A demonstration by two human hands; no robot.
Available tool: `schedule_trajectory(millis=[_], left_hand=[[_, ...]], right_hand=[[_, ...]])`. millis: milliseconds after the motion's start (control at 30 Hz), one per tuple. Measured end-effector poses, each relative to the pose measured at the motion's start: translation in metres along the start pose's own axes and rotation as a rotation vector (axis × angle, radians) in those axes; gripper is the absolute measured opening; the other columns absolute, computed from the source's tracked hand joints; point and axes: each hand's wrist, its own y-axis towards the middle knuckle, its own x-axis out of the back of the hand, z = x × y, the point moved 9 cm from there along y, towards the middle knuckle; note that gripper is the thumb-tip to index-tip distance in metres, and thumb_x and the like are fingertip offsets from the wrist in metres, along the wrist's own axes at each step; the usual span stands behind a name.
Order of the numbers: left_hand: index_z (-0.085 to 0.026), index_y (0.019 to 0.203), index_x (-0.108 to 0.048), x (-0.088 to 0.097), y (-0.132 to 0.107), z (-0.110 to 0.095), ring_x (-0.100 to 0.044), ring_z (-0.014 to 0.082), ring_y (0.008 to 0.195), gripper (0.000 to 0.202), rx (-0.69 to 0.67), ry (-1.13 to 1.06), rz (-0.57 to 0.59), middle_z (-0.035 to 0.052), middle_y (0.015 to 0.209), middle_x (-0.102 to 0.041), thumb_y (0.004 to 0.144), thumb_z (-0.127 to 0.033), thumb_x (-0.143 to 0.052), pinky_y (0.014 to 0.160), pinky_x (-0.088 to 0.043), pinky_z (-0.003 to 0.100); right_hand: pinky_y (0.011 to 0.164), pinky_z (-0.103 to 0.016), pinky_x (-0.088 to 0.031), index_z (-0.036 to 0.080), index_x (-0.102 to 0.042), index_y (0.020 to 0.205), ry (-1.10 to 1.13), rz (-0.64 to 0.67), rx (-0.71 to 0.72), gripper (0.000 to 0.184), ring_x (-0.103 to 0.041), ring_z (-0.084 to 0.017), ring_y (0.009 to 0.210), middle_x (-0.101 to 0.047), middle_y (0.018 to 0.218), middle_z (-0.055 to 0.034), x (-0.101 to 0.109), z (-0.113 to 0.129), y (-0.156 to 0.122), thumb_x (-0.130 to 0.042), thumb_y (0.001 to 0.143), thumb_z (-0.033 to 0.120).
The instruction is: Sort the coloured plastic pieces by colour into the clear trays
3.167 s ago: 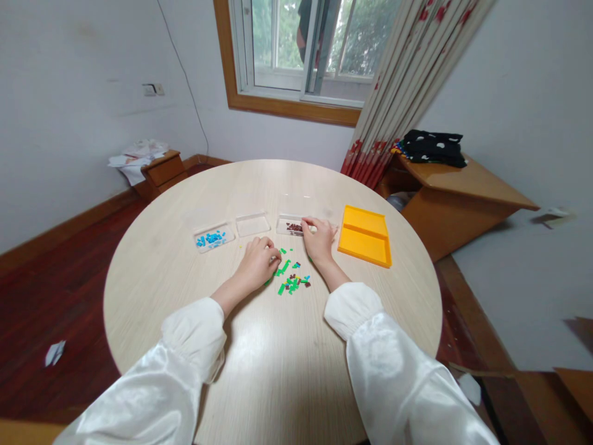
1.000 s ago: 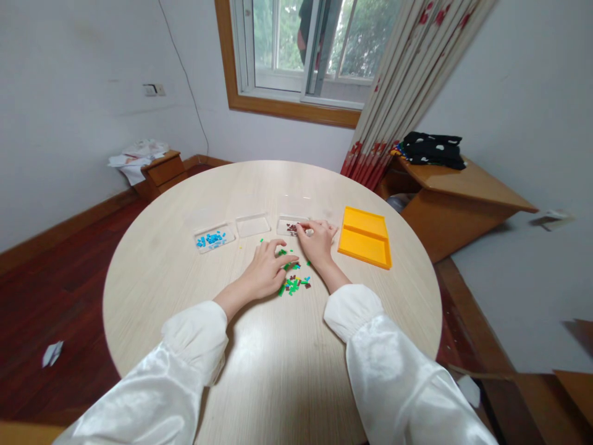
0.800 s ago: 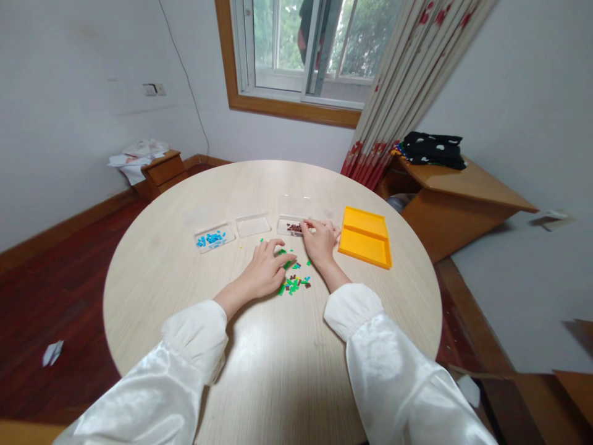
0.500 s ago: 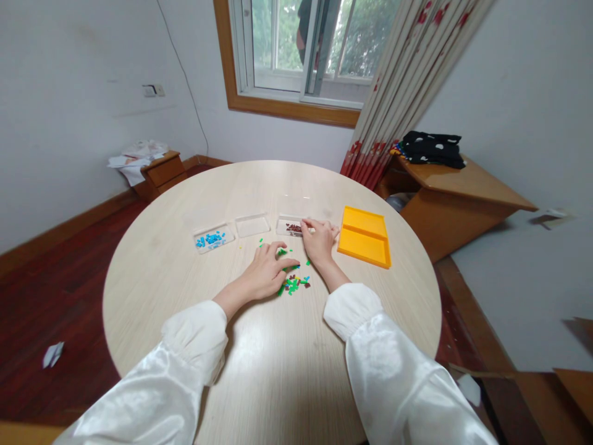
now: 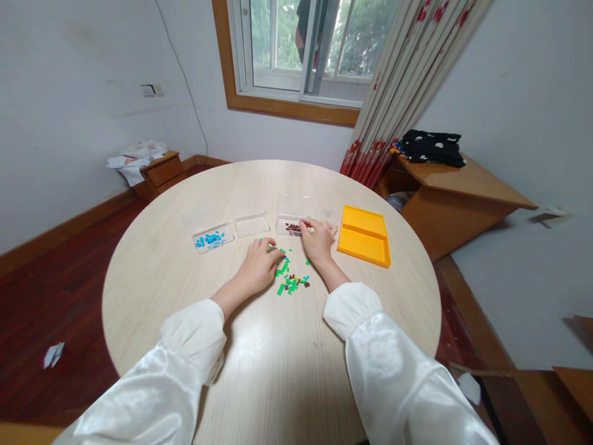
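Small loose bricks [image 5: 291, 286], mostly green with some brown, blue and yellow, lie scattered on the pale round tabletop [image 5: 278, 364] between the person's two hands. The left hand [image 5: 257, 264] is low over the far left side of this scatter, fingers curled, its thumb and index tips close to a dark blue brick [image 5: 286, 258] and a run of green bricks [image 5: 282, 269]; whether that grip pinches a brick or only touches one, I cannot tell. The right hand [image 5: 319, 242] rests at the right end of the clear box [image 5: 281, 232] that holds the brown bricks [image 5: 293, 227]. Its thumb and forefinger are bent close together, and whether anything sits between them is too small to tell. Farther left stand a second clear box [image 5: 252, 225] and a third clear box [image 5: 230, 233] with light blue bricks [image 5: 210, 238] in it; the yellow tray [image 5: 364, 237] lies just right of the right hand.

The bricks look like hard plastic: probably very light, stiff, smooth enough to skid under a fingertip, and hard to break. A fingertip pinch across two opposite side edges should suit them best, with thin pieces slid clear of their neighbours first. The clear boxes look light and rigid, likely to shift if knocked, so steadying them by the side walls seems sensible
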Motion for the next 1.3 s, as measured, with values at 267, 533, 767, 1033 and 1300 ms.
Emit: schedule_trajectory(millis=[267,533,767,1033,1300], left_hand=[[-0.018,0.08,-0.068,0.001,0.002,0.013,-0.045,0.0246,0.093,0.017,0.073,-0.031,-0.074,0.009,0.099,-0.055,0.079,-0.012,-0.052,0.084,-0.039,0.041],[-0.017,0.078,-0.065,0.001,0.002,0.014,-0.046,0.026,0.092,0.013,0.118,0.006,-0.025,0.0099,0.097,-0.056,0.08,-0.015,-0.053,0.081,-0.039,0.041],[-0.015,0.083,-0.059,0.008,0.004,0.02,-0.05,0.0243,0.088,0.013,0.152,-0.026,-0.105,0.0098,0.088,-0.06,0.083,-0.012,-0.046,0.079,-0.04,0.038],[-0.018,0.077,-0.057,0.032,0.004,0.022,-0.054,0.0181,0.077,0.009,0.178,-0.152,-0.276,0.0034,0.078,-0.062,0.08,-0.012,-0.051,0.074,-0.042,0.03],[-0.017,0.075,-0.053,0.034,0.002,0.024,-0.051,0.0167,0.069,0.005,0.202,-0.141,-0.286,0.0022,0.071,-0.057,0.08,-0.016,-0.053,0.066,-0.039,0.028]], right_hand=[[0.088,-0.04,-0.026,0.024,-0.07,0.087,-0.002,0.014,0.005,0.027,-0.055,-0.022,0.088,-0.071,0.085,-0.0049,0.0,0.001,-0.001,-0.046,0.088,0.035],[0.088,-0.039,-0.026,0.023,-0.071,0.086,0.008,0.045,0.005,0.023,-0.056,-0.021,0.085,-0.07,0.084,-0.0042,-0.002,0.002,-0.001,-0.049,0.087,0.032],[0.087,-0.036,-0.028,0.021,-0.068,0.08,0.132,0.182,0.236,0.015,-0.057,-0.018,0.085,-0.071,0.084,-0.0021,-0.009,0.036,-0.01,-0.054,0.084,0.025],[0.088,-0.038,-0.028,0.021,-0.069,0.081,0.209,0.451,0.436,0.016,-0.055,-0.018,0.087,-0.07,0.082,-0.0015,-0.019,0.071,-0.031,-0.053,0.085,0.022],[0.088,-0.037,-0.029,0.021,-0.068,0.081,0.226,0.471,0.458,0.011,-0.056,-0.017,0.084,-0.069,0.079,-0.0011,-0.02,0.076,-0.034,-0.057,0.083,0.021]])
